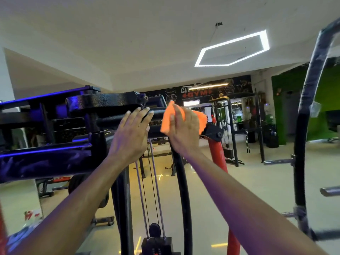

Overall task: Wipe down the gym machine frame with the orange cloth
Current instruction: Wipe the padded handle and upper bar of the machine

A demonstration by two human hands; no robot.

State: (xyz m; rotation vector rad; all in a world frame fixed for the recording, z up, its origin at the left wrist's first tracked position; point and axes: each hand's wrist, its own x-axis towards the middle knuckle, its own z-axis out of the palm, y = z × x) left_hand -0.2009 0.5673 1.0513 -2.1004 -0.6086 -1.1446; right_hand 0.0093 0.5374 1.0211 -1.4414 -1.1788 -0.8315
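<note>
The gym machine frame [103, 105] is black metal with a top crossbar running left to right at head height. My right hand [184, 129] presses the orange cloth [166, 119] against the right end of that crossbar; the cloth sticks out on both sides of the hand. My left hand [131, 133] lies flat on the bar just left of the cloth, fingers stretched and apart, holding nothing. Both arms reach up from below.
Steel cables [152, 181] and a weight stack top [156, 242] hang under the crossbar. A red upright post [219, 155] stands to the right. A wrapped black curved bar [303, 126] rises at far right. Other racks [231, 126] stand across the floor.
</note>
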